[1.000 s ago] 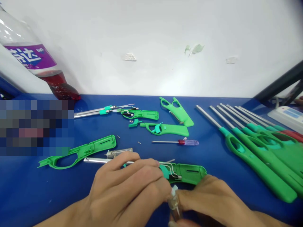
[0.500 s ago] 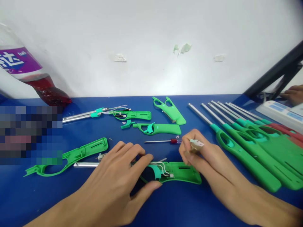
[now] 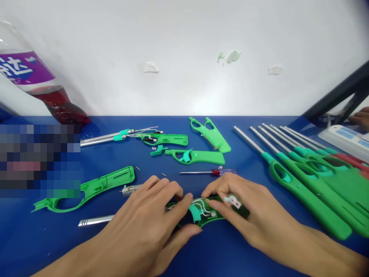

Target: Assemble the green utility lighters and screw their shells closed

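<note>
An opened lighter lies in front of me: a green handle half with white wires and a teal trigger in it, and a silver barrel at its left. My left hand grips it across the middle, fingers and thumb either side of the trigger. At the handle's right part, my right hand has thumb and forefinger close to the wires. Tucked in that hand is a small lighter fuel tank with a white fitting, mostly hidden by the fingers.
A loose handle half lies left, near a small metal-ended part and pins. Beyond my hands are a screwdriver and more lighter parts. Finished-looking lighters line the right; a bottle stands left.
My right hand has come down and left onto the handle, its thumb and forefinger now by the wires. The fuel tank has turned within that hand. My left hand remains on the lighter.
</note>
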Available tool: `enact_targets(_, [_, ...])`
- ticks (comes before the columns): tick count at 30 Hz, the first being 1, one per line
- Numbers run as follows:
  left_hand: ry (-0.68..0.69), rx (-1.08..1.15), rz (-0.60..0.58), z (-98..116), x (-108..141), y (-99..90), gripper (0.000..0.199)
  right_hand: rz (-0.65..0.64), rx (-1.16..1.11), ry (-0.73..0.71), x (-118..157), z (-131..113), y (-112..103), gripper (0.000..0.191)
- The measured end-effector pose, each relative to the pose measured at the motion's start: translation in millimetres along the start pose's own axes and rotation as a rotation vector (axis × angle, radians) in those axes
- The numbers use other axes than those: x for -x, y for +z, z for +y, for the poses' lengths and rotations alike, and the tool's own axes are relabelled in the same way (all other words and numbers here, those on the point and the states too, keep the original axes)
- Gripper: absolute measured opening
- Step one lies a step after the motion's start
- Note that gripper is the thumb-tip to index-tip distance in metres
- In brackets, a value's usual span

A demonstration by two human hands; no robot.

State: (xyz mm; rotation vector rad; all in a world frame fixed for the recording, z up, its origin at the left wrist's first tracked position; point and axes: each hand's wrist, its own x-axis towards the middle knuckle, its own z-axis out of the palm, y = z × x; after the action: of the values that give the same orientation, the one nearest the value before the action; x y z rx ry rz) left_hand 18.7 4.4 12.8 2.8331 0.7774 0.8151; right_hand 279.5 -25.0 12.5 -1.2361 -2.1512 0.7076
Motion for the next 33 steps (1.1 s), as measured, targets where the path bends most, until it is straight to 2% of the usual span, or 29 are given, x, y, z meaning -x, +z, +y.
enact_targets(6, [0.001,0.006,0.022,1,-2,0.2,0.029,0.012,-0.070,-0.034,2,0,-3,0.026])
enact_targets(11, [0.001,-0.003,0.062,2,-1,3.5,0.029,0.051,-0.170,-0.123,4,-3,-1,0.033])
enact_targets(19, [0.008,0.063,0.039,4,2,9.1,0.020,0.054,-0.272,-0.041,0,-15,-2,0.035])
enact_targets(22, [-0.007,0.101,0.004,3,4,9.3,0.018,0.050,-0.240,-0.019,-1,-19,-8,0.033])
enact_targets(27, [-0.007,0.083,0.062,3,5,9.7,0.022,0.180,-0.127,0.080,1,-20,-14,0.031])
enact_targets(30, [-0.012,0.080,0.106,4,5,10.2,0.025,0.146,-0.085,0.097,5,-12,-17,0.021])
enact_targets(33, [-0.020,0.096,0.137,5,3,9.8,0.021,0.093,-0.047,0.082,8,-1,-19,0.032])
